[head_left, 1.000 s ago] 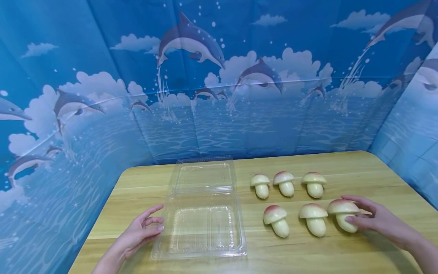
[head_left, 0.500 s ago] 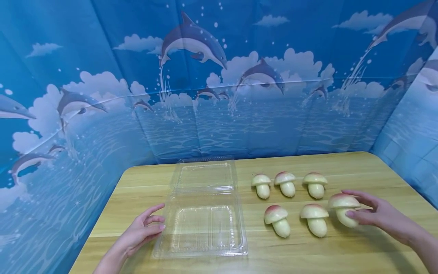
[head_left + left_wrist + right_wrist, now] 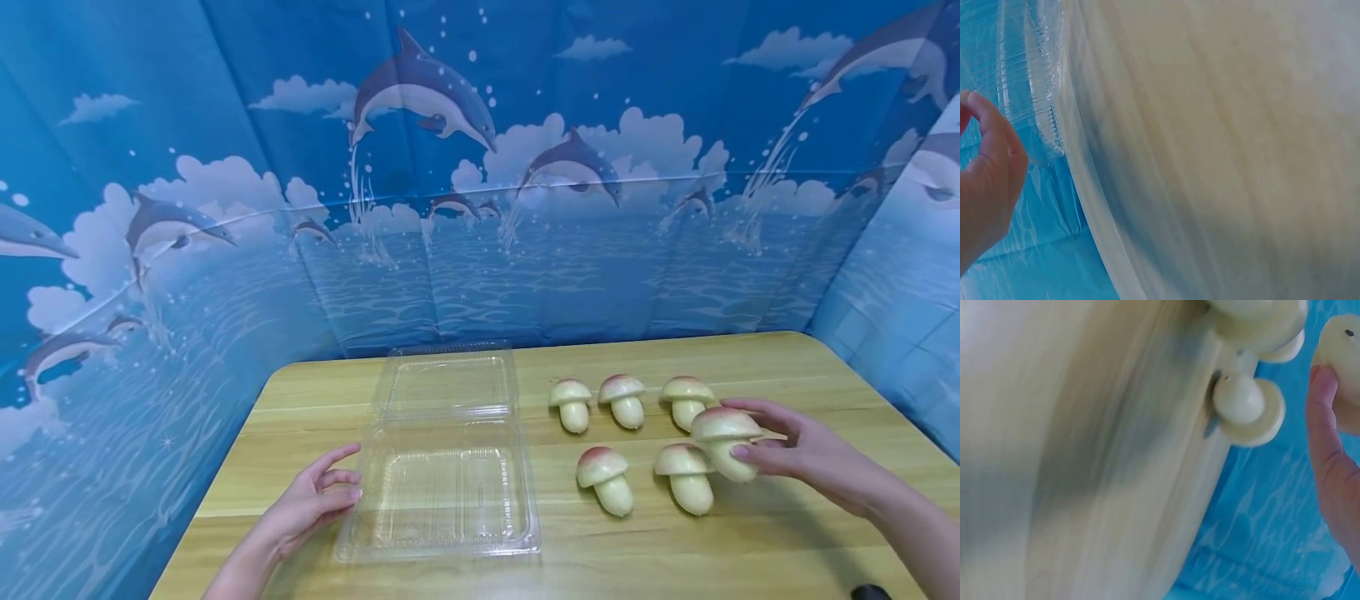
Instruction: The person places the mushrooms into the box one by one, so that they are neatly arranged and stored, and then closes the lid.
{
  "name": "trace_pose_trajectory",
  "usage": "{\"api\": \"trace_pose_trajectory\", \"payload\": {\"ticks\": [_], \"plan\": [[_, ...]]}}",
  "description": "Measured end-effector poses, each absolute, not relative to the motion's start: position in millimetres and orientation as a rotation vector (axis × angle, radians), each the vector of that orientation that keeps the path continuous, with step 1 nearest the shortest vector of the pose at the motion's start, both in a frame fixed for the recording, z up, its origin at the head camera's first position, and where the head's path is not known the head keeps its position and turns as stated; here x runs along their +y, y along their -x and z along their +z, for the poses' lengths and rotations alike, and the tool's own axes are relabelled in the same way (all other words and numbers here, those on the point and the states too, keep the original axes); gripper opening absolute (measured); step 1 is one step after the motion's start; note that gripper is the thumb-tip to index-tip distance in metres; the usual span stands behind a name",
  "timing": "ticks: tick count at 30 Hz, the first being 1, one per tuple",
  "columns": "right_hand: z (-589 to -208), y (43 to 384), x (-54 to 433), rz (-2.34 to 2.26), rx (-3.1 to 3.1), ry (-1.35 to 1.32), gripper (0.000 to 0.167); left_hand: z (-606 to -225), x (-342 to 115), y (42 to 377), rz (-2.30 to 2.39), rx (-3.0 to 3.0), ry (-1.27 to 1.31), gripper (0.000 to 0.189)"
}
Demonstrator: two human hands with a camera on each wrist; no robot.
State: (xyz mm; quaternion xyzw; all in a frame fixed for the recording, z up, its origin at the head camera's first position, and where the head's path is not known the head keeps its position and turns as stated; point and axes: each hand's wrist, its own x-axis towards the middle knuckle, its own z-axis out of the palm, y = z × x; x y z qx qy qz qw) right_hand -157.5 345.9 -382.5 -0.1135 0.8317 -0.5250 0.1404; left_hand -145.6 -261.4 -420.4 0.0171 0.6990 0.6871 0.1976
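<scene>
A pale mushroom (image 3: 725,433) with a reddish cap is gripped between thumb and fingers of my right hand (image 3: 798,454), raised above the table. It partly covers two neighbouring mushrooms in the head view. The right wrist view shows its pale stem (image 3: 1342,353) beside the thumb. My left hand (image 3: 311,500) rests at the left edge of a clear plastic clamshell box (image 3: 438,492), its fingers loosely bent and the fingertips at the rim. The box lies with its lid (image 3: 450,385) folded back. In the left wrist view, the hand (image 3: 991,162) is beside the clear plastic.
Several more mushrooms lie in two rows right of the box, among them one at the back left (image 3: 573,406) and one in front (image 3: 606,481). A dolphin-print curtain (image 3: 480,275) stands behind the wooden table (image 3: 600,558). A small dark object (image 3: 870,592) shows at the bottom right.
My right hand has lifted the mushroom off the table and carried it leftward, over its neighbours. The left hand and the box have stayed in place.
</scene>
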Motion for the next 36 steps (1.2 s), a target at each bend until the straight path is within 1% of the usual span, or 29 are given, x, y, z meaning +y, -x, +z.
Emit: {"api": "trace_pose_trajectory", "payload": {"ticks": [6,16,20,29,36], "plan": [[-370.6,160.1,321.8,-1.547,2.334,0.318,0.056,-418.3,-261.1,145.9,1.898,1.975,-0.052,0.076],[-359.9,168.5,273.8,-1.614,2.155,0.388,0.059,-416.5,-260.3,147.7,1.886,1.984,-0.044,0.076],[-360.4,172.3,258.0,-1.648,2.096,0.458,0.059,-416.4,-260.3,147.5,1.892,1.989,-0.030,0.076],[-363.2,175.7,218.6,-1.673,2.040,0.453,0.065,-416.6,-261.7,147.5,1.912,1.974,-0.050,0.078],[-369.8,180.0,186.3,-1.672,1.987,0.477,0.065,-418.6,-262.6,147.5,1.880,2.003,-0.074,0.077]]}}
